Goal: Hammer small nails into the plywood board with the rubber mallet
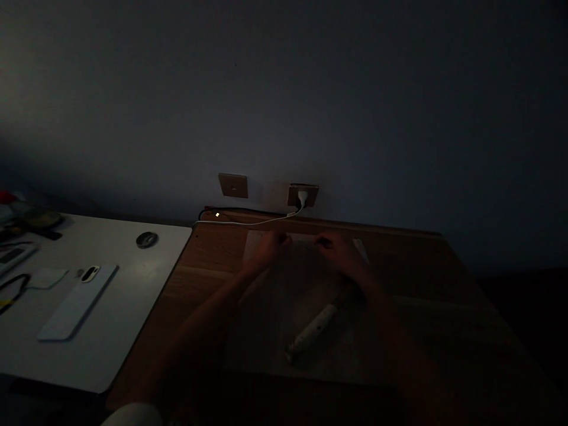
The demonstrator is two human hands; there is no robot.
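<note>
The room is very dark. Both my arms reach forward over a brown wooden table [444, 284]. My left hand [270, 247] and my right hand [338, 248] rest close together at the far edge of a pale, thin sheet [266, 337] spread on the table. Their fingers look curled as if pinching that edge, though the dim light blurs them. A white, stick-like roll [310, 334] lies slanted on the sheet, nearer to me than the hands and just beside my right forearm.
A white table [133, 307] adjoins on the left, carrying a white phone [77, 302], a small round object [146, 239] and cables and clutter at its far left. On the wall are a switch plate [233, 185] and a socket with a white plug [303, 196], whose cable runs left.
</note>
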